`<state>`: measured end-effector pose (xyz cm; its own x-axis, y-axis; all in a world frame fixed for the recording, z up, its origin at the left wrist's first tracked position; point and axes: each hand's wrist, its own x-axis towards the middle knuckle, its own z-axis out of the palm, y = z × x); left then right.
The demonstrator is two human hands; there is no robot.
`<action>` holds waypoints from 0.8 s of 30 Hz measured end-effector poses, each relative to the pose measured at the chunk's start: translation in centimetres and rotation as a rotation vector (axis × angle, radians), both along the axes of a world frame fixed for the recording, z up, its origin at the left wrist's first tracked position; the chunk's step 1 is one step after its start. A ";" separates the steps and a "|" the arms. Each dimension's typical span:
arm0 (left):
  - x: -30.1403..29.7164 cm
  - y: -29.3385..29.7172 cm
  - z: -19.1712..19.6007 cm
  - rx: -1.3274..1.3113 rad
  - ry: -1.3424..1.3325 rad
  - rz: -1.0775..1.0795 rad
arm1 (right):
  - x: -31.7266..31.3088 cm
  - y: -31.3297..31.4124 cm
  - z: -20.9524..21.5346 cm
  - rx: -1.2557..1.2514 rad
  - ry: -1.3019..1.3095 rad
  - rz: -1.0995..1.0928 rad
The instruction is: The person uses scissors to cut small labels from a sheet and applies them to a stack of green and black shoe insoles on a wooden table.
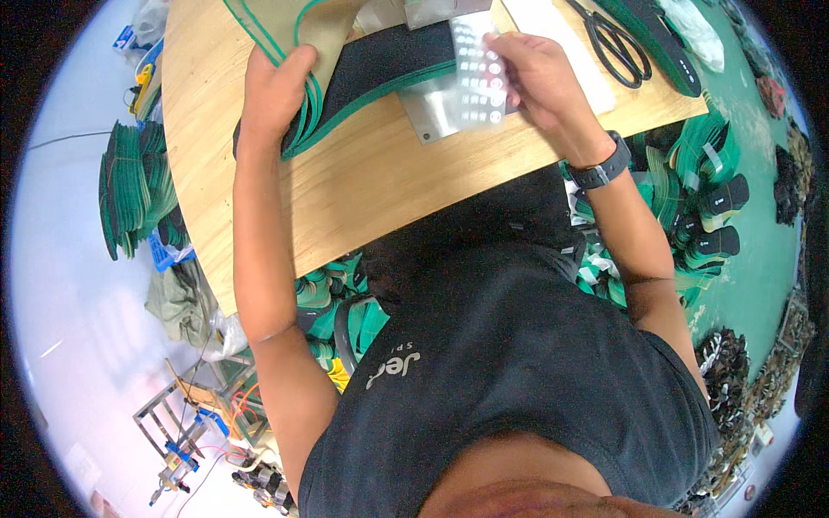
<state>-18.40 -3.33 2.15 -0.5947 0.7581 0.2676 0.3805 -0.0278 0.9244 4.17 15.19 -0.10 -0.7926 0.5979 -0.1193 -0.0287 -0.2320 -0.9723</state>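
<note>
My left hand (278,93) is closed around the near end of several tan flat pieces with green edging (332,30), its thumb on top. Under them lies a black piece with the same green edging (393,60) on the wooden table. My right hand (542,76) pinches a translucent sheet with rows of small white printed labels (480,73) by its right edge, raised over the table. Behind this sheet a shiny metal plate (426,110) rests on the tabletop, partly covered by the sheet and the black piece.
Black-handled scissors (618,52) lie at the table's right, beside a white strip (561,26) and a long black piece (661,43). Stacks of green-edged pieces stand left (134,186) and right (708,207) of the wooden table (363,207). A metal frame with cables (203,414) is lower left.
</note>
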 end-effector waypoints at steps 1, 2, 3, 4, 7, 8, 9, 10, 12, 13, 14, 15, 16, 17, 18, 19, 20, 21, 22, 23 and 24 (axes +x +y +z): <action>0.3 0.0 0.3 -0.023 0.022 0.008 | -0.2 -0.2 0.1 0.020 -0.046 0.062; 0.6 0.0 0.5 -0.046 0.043 0.017 | -0.2 -0.7 0.3 0.122 -0.069 0.069; 0.9 0.1 0.6 -0.066 0.061 0.029 | -0.2 -1.0 0.6 0.126 -0.099 0.078; 1.2 0.3 0.7 -0.047 0.053 0.027 | -0.2 -1.2 0.8 0.130 -0.130 0.087; 1.6 0.6 0.7 -0.039 0.044 0.031 | -0.2 -1.4 0.8 0.139 -0.162 0.097; 1.6 0.5 0.7 -0.065 0.050 0.042 | -0.2 -1.5 0.9 0.132 -0.163 0.107; 1.7 0.5 0.6 -0.092 0.056 0.053 | -0.1 -1.6 0.9 0.124 -0.164 0.117; 1.8 0.4 0.7 -0.102 0.083 0.060 | -0.1 -1.8 1.0 0.151 -0.175 0.113; 2.1 0.3 0.8 -0.123 0.133 0.074 | 0.0 -2.2 1.2 0.204 -0.200 0.107; 1.9 0.3 0.5 -0.113 0.143 0.052 | 0.0 -2.3 1.3 0.209 -0.196 0.104; 1.4 0.4 0.2 -0.103 0.153 0.029 | -0.1 -2.3 1.3 0.215 -0.193 0.101; 0.9 0.3 -0.1 -0.092 0.163 0.009 | -0.1 -2.4 1.3 0.220 -0.189 0.101; 0.7 0.1 -0.1 -0.126 0.140 0.007 | -0.1 -2.4 1.1 0.220 -0.190 0.107; 0.6 0.0 -0.3 -0.139 0.104 0.020 | -0.1 -2.2 0.9 0.221 -0.191 0.112; 0.4 -0.1 -0.5 -0.151 0.073 0.031 | -0.1 -2.2 0.8 0.223 -0.188 0.114; 0.3 -0.1 -0.6 -0.163 0.042 0.043 | -0.1 -2.2 0.8 0.224 -0.190 0.117; 0.4 -0.2 -0.5 -0.177 0.064 0.052 | -0.1 -2.2 0.9 0.224 -0.193 0.120; 0.7 -0.1 -0.1 -0.190 0.086 0.059 | -0.1 -2.2 0.9 0.226 -0.195 0.121; 0.9 0.0 0.1 -0.202 0.109 0.066 | -0.1 -2.2 0.8 0.232 -0.196 0.114; 1.1 0.1 0.2 -0.185 0.101 0.043 | -0.1 -2.2 0.6 0.238 -0.197 0.107; 1.2 0.1 0.4 -0.169 0.093 0.022 | -0.1 -2.2 0.5 0.243 -0.196 0.101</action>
